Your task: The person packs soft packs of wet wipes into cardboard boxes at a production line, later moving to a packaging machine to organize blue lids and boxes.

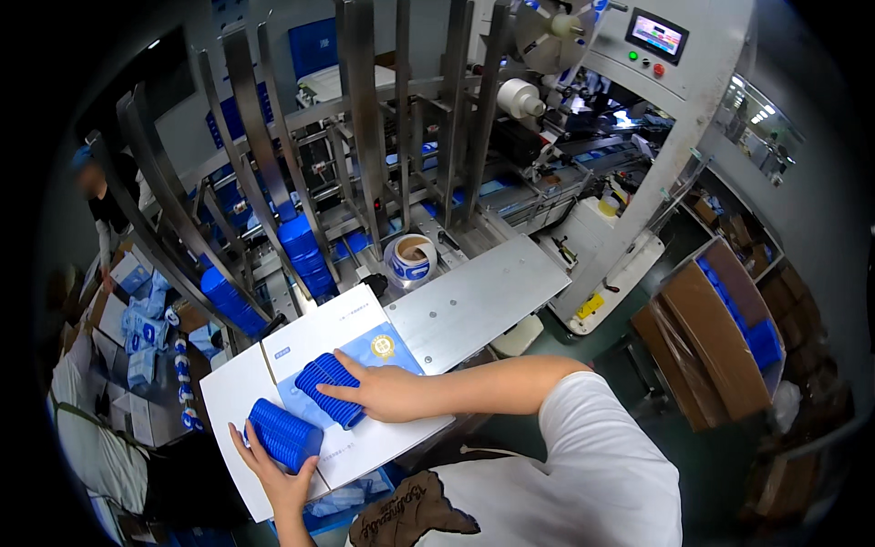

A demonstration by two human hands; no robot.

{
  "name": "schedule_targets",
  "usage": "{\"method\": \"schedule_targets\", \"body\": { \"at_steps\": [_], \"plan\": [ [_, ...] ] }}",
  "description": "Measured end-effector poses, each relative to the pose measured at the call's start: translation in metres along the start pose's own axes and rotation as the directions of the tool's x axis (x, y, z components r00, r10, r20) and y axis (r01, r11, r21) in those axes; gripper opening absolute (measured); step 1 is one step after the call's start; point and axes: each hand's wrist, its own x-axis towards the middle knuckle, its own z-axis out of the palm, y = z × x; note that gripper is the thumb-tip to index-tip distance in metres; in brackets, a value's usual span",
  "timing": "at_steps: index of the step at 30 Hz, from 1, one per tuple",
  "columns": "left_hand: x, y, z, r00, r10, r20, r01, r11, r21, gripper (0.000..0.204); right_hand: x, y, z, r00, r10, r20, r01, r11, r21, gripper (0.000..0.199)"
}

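Two ribbed blue stacks of thin flat pieces lie side by side on a white printed cardboard carton (228, 392); what the pieces are I cannot make out. Around the left stack (284, 435) my left hand (284, 483) is closed, fingers along its left end and thumb at its lower right. My right hand (387, 392) reaches across from the right and grips the other stack (328, 387), two fingers spread over its right side. Beyond the carton, more blue stacks (305, 255) stand between upright metal guides of a machine.
A metal plate (483, 296) extends right of the carton, with tape rolls (410, 260) behind it. The machine's control screen (656, 35) is at the upper right. An open brown box (706, 337) with blue pieces stands at right. Co-workers and blue-white packs (141, 333) are at left.
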Motion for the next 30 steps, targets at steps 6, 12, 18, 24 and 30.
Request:
{"method": "schedule_targets", "body": {
  "at_steps": [6,12,18,24,30],
  "plan": [
    [-0.007,0.05,-0.003,0.911,0.361,-0.196,-0.3,0.911,0.283,0.074,-0.008,0.03,0.016,0.96,-0.164,-0.227,0.157,0.986,-0.049,0.06],
    [-0.01,0.085,0.048,0.879,0.465,-0.11,-0.468,0.883,-0.008,0.031,-0.008,0.026,0.006,0.917,-0.188,-0.35,0.179,0.982,-0.057,0.05],
    [-0.013,0.089,0.071,0.921,0.354,-0.164,-0.384,0.899,-0.213,0.027,-0.014,0.021,-0.004,0.959,-0.158,-0.237,0.172,0.984,0.038,0.052],
    [-0.03,0.072,0.078,0.801,0.401,-0.445,-0.484,0.871,-0.086,0.031,-0.01,0.03,0.014,0.953,-0.137,-0.269,0.195,0.96,0.2,0.053],
    [-0.021,0.088,0.069,0.851,0.419,-0.315,-0.452,0.891,-0.034,0.03,-0.013,0.022,0.008,0.946,0.081,-0.314,0.093,0.859,0.503,0.055]
  ]
}}
